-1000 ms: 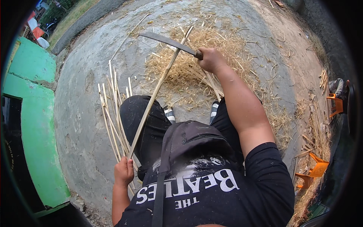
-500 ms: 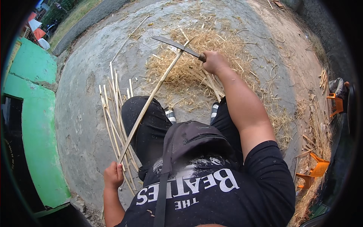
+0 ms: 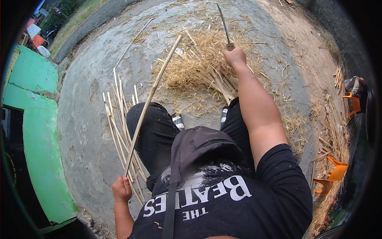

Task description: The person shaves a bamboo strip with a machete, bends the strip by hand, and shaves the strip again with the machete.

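Observation:
My left hand (image 3: 121,189) is closed round the lower end of a long pale split-bamboo strip (image 3: 150,100), which slants up past my left knee to a free tip over the ground. My right hand (image 3: 235,57) grips the wooden handle of a long machete (image 3: 224,24); its thin blade points up and away, apart from the strip. Beneath and between them lies a heap of curly straw-coloured shavings (image 3: 179,73). More strips (image 3: 223,85) stick out of that heap toward my feet. Beside my left leg lies a bundle of cut strips (image 3: 115,119).
A green wall (image 3: 38,131) with a dark opening stands at the left. Along the right edge are orange plastic chairs (image 3: 337,169) and a pile of loose strips (image 3: 334,123). One thin strip (image 3: 133,42) lies on the concrete at the far left. A black bag (image 3: 207,145) rests against my front.
The machete has left the strip and swung up to the right, its blade now pointing away from me. The strip's far end has shifted left; my left hand has moved slightly.

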The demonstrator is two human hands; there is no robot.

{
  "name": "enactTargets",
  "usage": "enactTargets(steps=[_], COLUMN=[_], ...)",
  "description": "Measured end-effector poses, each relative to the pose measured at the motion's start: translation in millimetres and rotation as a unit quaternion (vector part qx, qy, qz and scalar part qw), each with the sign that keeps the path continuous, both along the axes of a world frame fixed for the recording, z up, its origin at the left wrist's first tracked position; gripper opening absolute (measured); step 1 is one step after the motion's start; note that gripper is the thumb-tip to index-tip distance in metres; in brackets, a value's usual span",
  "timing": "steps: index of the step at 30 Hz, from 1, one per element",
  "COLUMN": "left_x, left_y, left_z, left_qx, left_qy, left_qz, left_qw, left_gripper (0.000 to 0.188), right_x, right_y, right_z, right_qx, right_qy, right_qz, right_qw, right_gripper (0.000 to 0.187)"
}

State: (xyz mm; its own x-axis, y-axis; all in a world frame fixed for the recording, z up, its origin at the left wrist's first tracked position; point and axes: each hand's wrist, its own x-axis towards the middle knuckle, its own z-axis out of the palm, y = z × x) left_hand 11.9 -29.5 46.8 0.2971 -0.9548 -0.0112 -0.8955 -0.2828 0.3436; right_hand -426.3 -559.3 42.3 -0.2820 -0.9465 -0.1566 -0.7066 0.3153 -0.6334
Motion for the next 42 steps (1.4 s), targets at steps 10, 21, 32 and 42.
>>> enactTargets(steps=[10,21,32,42], left_x=[-52,-96,-110,-111], left_y=[-84,-121,-143,-145], left_z=[14,11,25,33], left_qx=[0.026,-0.011,-0.061,-0.044], left_qy=[0.074,0.105,0.051,-0.024], left_qz=[-0.002,0.02,-0.013,-0.009], left_qw=[0.997,0.994,0.997,0.999], left_gripper=[0.041,0.039,0.039,0.031], right_x=[64,68,73,75], right_y=[62,56,63,73], right_z=[28,15,20,24], right_qx=[-0.198,-0.113,-0.004,0.086], right_qy=[0.101,0.015,-0.403,-0.548], right_qz=[0.419,0.444,0.413,0.356], right_qw=[0.88,0.889,0.817,0.752], right_gripper=[0.016,0.026,0.033,0.025])
